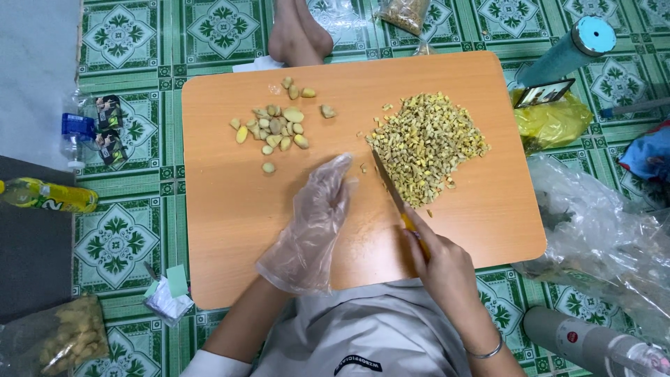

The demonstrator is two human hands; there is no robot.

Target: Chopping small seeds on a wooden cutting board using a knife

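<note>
Wooden board (230, 230) lies bare around left hand (314, 220); right hand (443, 265) grips knife (389, 185).

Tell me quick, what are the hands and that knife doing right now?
Right hand grips knife, blade at edge of chopped pile. Gloved left hand flat on cutting board, empty. Whole pieces wait upper left. Nothing blocking.

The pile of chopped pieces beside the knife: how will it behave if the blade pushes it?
The pile of chopped pieces probably slides as loose bits and scatters, as strays already lie around it. Each piece looks light. The smooth board likely gives little grip.
</note>
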